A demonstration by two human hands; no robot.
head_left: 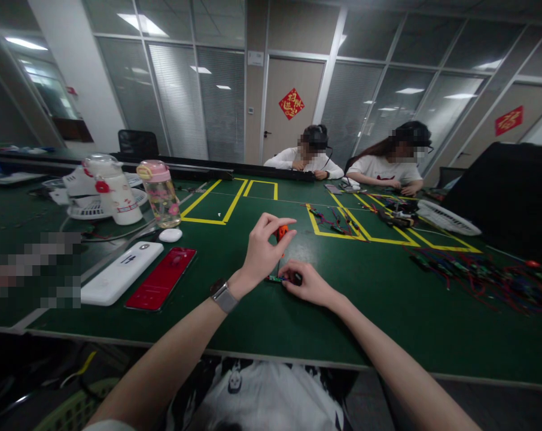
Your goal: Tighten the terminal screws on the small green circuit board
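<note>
On the green table [387, 323], beside a white power bank [121, 272] and a red phone [161, 278], the left hand [264, 251] is raised and pinches a small orange part [282, 231] between fingertips. The right hand [309, 284] rests lower, pressing a small circuit board [276, 279] against the table.

The left hand [262, 254] is raised just above the table [387, 323] with a small part [281, 232] pinched in its fingertips; the right hand [307, 284] is rested on the table just right of and nearer than it, pressed on a small board [276, 278]. To the left a phone [161, 279] is laid beside a power bank [121, 271]; behind these a bottle [162, 193] and a jug [113, 190] are stood. A heap of wires [481, 276] is spread at the right; two people [343, 164] are seated across the far edge.
</note>
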